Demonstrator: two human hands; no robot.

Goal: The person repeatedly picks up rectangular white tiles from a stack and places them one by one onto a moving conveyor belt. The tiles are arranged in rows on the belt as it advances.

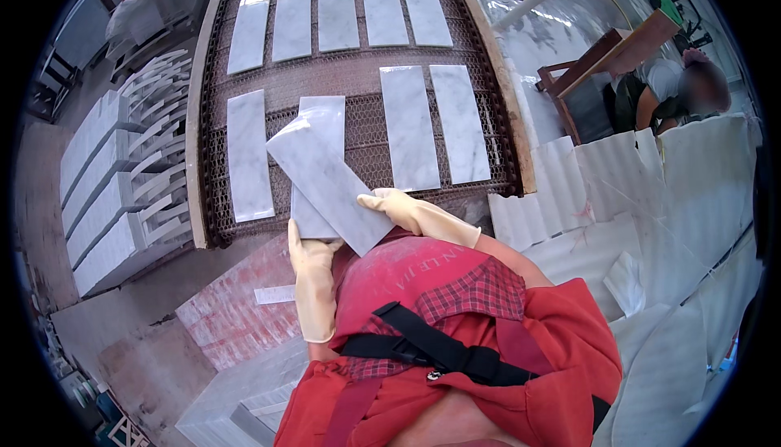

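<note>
Both my hands wear pale cream rubber gloves. My left hand [311,264] is closed on the near end of a white-grey marble tile [325,113], its thumb along the left edge and its fingers underneath. A second marble tile [333,172] lies slantwise across the first and covers much of it. My right hand [411,209] grips that upper tile by its right edge, near the lower end. Both tiles are at the near end of a brown wire-mesh conveyor belt [333,77], close to my red apron.
More marble tiles [411,126] lie in rows on the belt, between wooden side rails [197,146]. Stacked tiles [106,203] stand at the left, and another stack [236,390] is at lower left. White sheeting [569,195] spreads at right, where a person [651,93] sits beside a wooden frame.
</note>
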